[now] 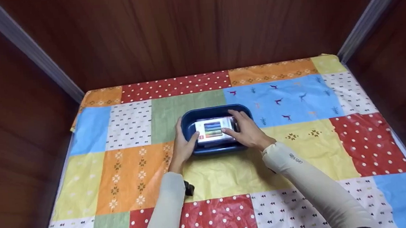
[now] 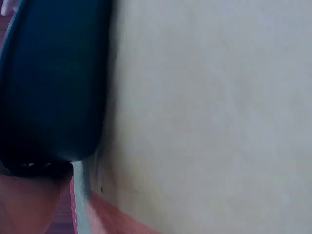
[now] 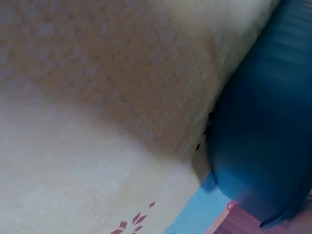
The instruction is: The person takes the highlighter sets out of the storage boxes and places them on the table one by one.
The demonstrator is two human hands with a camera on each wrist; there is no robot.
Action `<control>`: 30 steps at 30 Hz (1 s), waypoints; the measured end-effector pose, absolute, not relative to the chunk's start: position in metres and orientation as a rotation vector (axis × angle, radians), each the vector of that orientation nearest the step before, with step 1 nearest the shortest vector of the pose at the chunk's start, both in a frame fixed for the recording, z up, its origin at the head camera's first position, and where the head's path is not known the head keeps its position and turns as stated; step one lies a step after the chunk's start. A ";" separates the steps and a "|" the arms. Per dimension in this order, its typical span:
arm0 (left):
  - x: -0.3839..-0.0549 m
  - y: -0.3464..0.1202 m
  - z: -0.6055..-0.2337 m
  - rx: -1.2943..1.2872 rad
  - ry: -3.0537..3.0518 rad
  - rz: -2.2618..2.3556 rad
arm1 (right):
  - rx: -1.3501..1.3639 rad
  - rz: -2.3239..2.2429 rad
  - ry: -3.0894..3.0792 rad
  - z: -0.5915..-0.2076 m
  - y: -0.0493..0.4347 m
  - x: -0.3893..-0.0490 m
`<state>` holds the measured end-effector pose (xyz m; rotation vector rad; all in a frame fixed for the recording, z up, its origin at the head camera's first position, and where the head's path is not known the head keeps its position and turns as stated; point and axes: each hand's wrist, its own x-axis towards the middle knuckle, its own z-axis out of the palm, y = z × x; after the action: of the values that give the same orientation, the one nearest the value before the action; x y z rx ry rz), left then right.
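A dark blue plastic basin [image 1: 218, 150] sits on the patterned tablecloth in the middle of the head view. In it lies a white pack of coloured pens [image 1: 212, 131], its window showing a row of colours. My left hand [image 1: 182, 145] grips the basin's left side, fingers along the outer wall and thumb over the rim near the pack. My right hand [image 1: 248, 132] reaches over the right rim and holds the pack's right end, thumb on top, fingers toward the far side. The basin's outer wall shows in the left wrist view [image 2: 53, 87] and right wrist view [image 3: 263, 126].
A patchwork-print tablecloth [image 1: 135, 180] covers the table. Dark wood panels [image 1: 187, 26] rise behind it and at both sides, with grey metal strips [image 1: 29, 48] at the corners. A small black object [image 1: 189, 188] shows beside the left sleeve.
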<state>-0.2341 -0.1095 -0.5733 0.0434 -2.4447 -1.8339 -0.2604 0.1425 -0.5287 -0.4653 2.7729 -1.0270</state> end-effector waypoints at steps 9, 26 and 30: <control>-0.238 -0.109 -0.572 0.155 -2.389 -1.921 | -0.455 -1.005 2.800 -0.531 0.125 -0.273; -0.243 -0.102 -0.583 0.301 -2.340 -1.894 | -0.462 -0.910 2.738 -0.522 0.127 -0.290; -0.245 -0.101 -0.583 0.298 -2.320 -1.895 | -0.525 -0.888 2.740 -0.518 0.129 -0.292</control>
<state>-0.2445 -0.1015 -0.5826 0.2982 -2.3199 -1.8953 -0.2916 0.1285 -0.5182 -0.5250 2.7397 -0.8875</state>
